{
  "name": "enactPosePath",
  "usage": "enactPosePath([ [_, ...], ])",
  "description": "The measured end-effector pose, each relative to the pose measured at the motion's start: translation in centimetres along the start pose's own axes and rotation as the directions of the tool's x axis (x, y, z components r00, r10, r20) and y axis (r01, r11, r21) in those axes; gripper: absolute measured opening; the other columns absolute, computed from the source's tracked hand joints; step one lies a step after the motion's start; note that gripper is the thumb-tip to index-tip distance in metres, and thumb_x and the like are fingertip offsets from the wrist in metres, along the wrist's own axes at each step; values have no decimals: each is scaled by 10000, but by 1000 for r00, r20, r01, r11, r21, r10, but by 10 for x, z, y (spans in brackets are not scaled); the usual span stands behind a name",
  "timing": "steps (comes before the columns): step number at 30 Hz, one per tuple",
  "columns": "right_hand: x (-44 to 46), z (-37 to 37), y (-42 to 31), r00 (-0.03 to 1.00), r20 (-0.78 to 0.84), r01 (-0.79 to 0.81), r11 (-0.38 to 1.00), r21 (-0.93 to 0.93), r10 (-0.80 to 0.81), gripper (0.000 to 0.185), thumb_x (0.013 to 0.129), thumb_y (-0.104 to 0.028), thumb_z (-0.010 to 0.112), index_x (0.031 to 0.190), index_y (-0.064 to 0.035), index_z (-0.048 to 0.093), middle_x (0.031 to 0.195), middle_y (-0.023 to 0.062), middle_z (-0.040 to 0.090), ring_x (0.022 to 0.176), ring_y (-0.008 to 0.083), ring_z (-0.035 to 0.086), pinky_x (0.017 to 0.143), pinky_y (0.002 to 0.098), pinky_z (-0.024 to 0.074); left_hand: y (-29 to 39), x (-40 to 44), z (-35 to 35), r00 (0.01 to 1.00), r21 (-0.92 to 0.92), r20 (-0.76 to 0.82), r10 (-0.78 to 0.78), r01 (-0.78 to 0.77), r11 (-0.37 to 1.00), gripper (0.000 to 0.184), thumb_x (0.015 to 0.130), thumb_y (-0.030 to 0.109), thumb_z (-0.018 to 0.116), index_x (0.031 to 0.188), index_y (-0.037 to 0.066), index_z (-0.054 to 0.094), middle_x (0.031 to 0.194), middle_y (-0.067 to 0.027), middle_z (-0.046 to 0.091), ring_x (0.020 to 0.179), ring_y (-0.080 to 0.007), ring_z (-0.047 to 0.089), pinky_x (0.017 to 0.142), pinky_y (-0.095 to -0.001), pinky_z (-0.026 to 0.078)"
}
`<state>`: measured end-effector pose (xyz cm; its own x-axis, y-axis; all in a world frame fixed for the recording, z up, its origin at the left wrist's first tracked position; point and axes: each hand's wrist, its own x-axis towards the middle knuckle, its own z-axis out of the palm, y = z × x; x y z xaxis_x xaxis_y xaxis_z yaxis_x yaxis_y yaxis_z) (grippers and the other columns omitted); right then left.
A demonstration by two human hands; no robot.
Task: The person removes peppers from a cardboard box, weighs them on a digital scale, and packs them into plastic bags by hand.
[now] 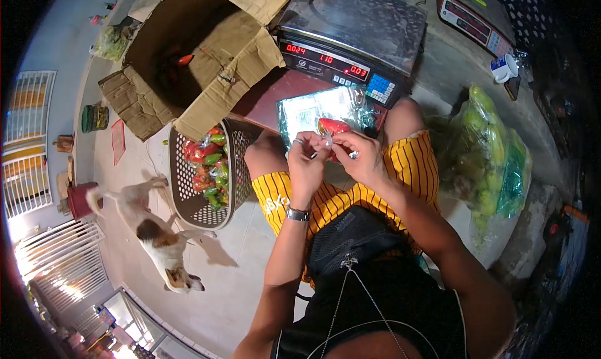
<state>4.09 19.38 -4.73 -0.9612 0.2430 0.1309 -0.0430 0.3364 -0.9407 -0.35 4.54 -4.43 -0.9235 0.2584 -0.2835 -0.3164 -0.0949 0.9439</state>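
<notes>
Both hands are together over my lap, at the neck of a small clear plastic bag of red peppers (333,126). My left hand (307,160), with a watch on its wrist, pinches one side of the twisted plastic. My right hand (362,160) pinches the other side, fingertips close to the left ones. Under and behind the bag lies a shiny pack of plastic bags (294,116). Just beyond is a digital scale (350,30) with red figures lit and a bare metal pan. The fingers partly hide the bag's neck.
An open cardboard box (141,99) with a few red peppers stands at the upper left. Below it, a plastic basket (203,216) holds bagged red and green peppers. A dog (153,234) stands at left. Bagged green vegetables (491,165), a mug (503,67) and a second scale (466,20) are right.
</notes>
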Motion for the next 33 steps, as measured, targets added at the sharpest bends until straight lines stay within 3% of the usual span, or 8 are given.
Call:
enactPosePath([
  [4, -4, 3, -2, 998, -44, -52, 998, 20, 53, 163, 865, -42, 745, 1018, 0, 708, 873, 144, 740, 768, 266, 748, 680, 341, 589, -4, 1, 1, 1000, -37, -6, 18, -19, 999, 248, 921, -134, 601, 1005, 55, 462, 947, -31, 617, 870, -84, 617, 752, -249, 544],
  [11, -4, 4, 4, 993, -64, 96, 990, -101, -103, 170, 858, -8, 709, 1002, -21, 619, 875, 155, 662, 768, 337, 687, 673, 404, 545, -5, 3, -3, 988, -54, 151, 37, -29, 998, 309, 918, -142, 608, 954, 94, 411, 944, -4, 569, 884, -70, 557, 796, -229, 492],
  [13, -4, 3, 7, 989, -38, 135, 982, -135, -142, 185, 864, 1, 693, 1014, -24, 586, 884, 162, 631, 782, 360, 660, 683, 426, 529, -2, 2, -5, 983, -108, 182, -1, 21, 994, 300, 923, -140, 607, 958, 96, 426, 941, 2, 567, 888, -68, 551, 804, -224, 482],
  [16, -3, 2, 10, 986, 11, 163, 977, -140, -164, 189, 884, 41, 669, 1039, 2, 567, 906, 165, 618, 754, 293, 659, 675, 363, 531, 4, 3, -3, 980, -180, 186, -63, 97, 979, 278, 931, -131, 607, 963, 95, 451, 938, 5, 572, 882, -69, 552, 809, -230, 480],
  [19, -9, 7, 13, 991, -11, 135, 986, -96, -136, 199, 885, 10, 670, 1050, 2, 557, 928, 187, 606, 820, 376, 643, 717, 426, 522, -1, 3, -6, 975, -287, 184, -124, 174, 942, 244, 935, -113, 607, 970, 89, 474, 944, -5, 592, 866, -90, 572, 812, -248, 490],
  [26, -12, 10, 17, 989, -8, 143, 986, -89, -145, 166, 917, 29, 631, 1061, 3, 552, 936, 178, 601, 835, 364, 651, 728, 408, 524, -7, 13, -18, 928, -385, 279, -247, 344, 857, 216, 901, -108, 590, 932, 90, 510, 936, -64, 631, 834, -186, 605, 771, -287, 487],
  [31, -10, 3, 8, 990, -93, 95, 988, -120, -107, 118, 919, 19, 640, 1023, 2, 588, 914, 163, 625, 780, 338, 667, 694, 401, 538, -14, 8, -8, 946, -429, 224, -236, 313, 847, 221, 907, -113, 594, 895, 90, 508, 913, -63, 622, 814, -181, 595, 756, -290, 488],
  [33, -15, -3, -4, 995, -96, 14, 996, -89, -22, 122, 910, 26, 671, 1019, 10, 619, 894, 139, 651, 738, 245, 693, 647, 337, 549, -13, 5, -4, 957, -445, 199, -212, 281, 850, 234, 908, -121, 596, 885, 92, 501, 898, -53, 610, 811, -175, 593, 756, -289, 487],
])
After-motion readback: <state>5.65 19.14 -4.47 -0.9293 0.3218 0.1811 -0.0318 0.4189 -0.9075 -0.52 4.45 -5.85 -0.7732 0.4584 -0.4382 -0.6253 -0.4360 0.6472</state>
